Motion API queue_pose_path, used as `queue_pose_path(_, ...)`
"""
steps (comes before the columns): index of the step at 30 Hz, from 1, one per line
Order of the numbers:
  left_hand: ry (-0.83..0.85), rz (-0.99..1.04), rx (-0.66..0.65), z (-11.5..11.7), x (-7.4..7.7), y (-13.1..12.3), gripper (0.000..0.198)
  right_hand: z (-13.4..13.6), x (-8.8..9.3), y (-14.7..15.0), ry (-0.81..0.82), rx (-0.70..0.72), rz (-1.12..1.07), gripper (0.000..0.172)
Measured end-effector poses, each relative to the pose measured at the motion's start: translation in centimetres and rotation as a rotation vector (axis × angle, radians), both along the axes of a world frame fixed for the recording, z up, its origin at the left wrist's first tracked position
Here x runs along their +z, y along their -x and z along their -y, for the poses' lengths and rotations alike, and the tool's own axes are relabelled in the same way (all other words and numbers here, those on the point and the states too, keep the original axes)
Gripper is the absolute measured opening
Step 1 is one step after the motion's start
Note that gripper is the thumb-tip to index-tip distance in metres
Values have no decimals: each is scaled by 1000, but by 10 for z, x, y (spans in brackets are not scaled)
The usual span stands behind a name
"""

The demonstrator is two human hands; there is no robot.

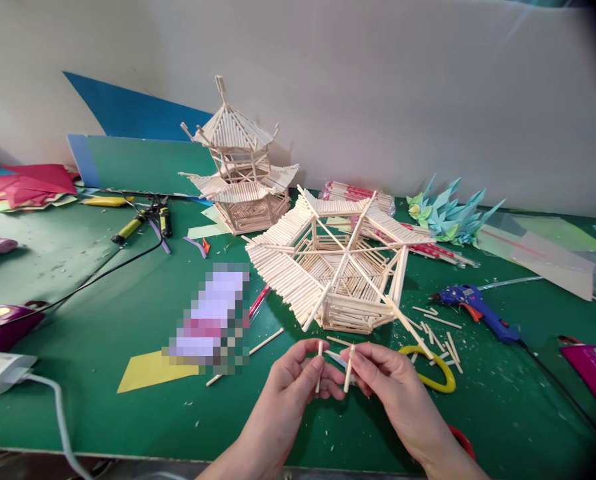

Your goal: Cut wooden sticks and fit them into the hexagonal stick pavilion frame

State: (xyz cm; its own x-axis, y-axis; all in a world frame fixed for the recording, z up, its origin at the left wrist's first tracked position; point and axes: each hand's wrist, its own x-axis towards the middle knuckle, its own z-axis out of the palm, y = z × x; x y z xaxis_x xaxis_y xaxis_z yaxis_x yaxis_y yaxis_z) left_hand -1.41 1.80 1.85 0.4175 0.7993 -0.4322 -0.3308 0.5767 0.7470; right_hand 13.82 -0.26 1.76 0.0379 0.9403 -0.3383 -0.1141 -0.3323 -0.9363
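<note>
Between thumb and fingers, my left hand pinches a short wooden stick held upright. A second short wooden stick, slightly tilted, is in the grip of my right hand. The two sticks are a small gap apart. Just beyond my hands stands a six-sided stick model, its roof partly covered in rows of sticks and its middle crossed by long sticks. Scissors with yellow handles lie beside my right hand, partly hidden. Several cut stick pieces are scattered to the right.
A pagoda of sticks stands behind at left. A blue glue gun lies right, pliers left. Wrapped stick bundles and a teal paper plant are at the back. A white charger with cable sits front left.
</note>
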Motion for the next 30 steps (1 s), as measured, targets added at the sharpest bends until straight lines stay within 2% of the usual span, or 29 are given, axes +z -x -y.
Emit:
queue_pose_path(4,-67,-43,28,1,1,-5,15,-2,1,3,-10,4,-3,24)
queue_pose_path(8,3,-33,42,2,5,-10,16,-3,-2,5,-35,19,-82,26)
queue_pose_path(12,56,-41,56,4,10,-13,19,-2,-4,5,-96,36,-8,26)
queue_pose_path(18,95,-11,55,7,14,-15,19,1,-8,5,-190,-9,55,17)
queue_pose_path(23,117,29,48,7,13,-15,20,0,-8,4,-196,2,-11,12)
queue_pose_path(30,142,117,11,8,13,-16,17,1,0,0,-172,89,-133,13)
